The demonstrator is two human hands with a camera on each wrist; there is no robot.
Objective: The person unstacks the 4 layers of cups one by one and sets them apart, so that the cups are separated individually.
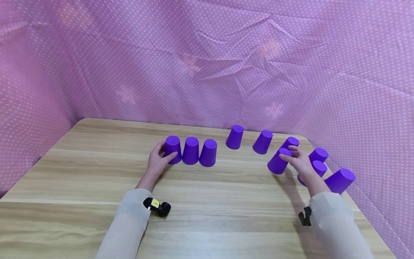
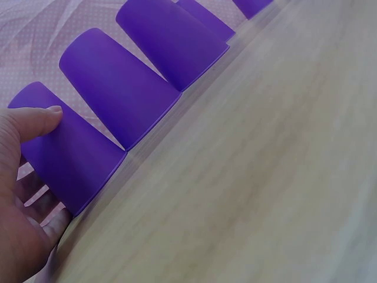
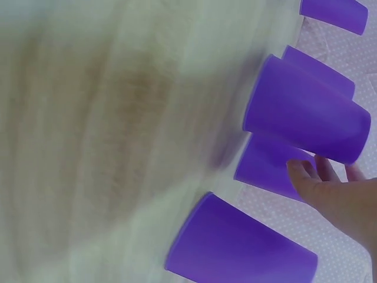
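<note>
Three upside-down purple cups stand in a tight row left of the table's middle. My left hand (image 1: 158, 160) holds the leftmost cup (image 1: 173, 150), thumb across its front and fingers round its far side. Beside it are the middle cup (image 1: 191, 151) and the right cup (image 1: 208, 153). On the right, my right hand (image 1: 300, 162) is at another upside-down purple cup (image 1: 278, 162). Its loosely bent fingers (image 3: 326, 169) are right at that cup's narrow closed end, without wrapping round it. Part of a cup (image 3: 274, 162) shows behind the thumb.
More upside-down purple cups stand apart at the back, one cup (image 1: 234, 137) and another cup (image 1: 262, 142). Several stand by the right edge, including a leaning-looking cup (image 1: 340, 181) beside the right wrist. Pink dotted cloth (image 1: 207, 64) hangs behind the wooden table (image 1: 220, 205).
</note>
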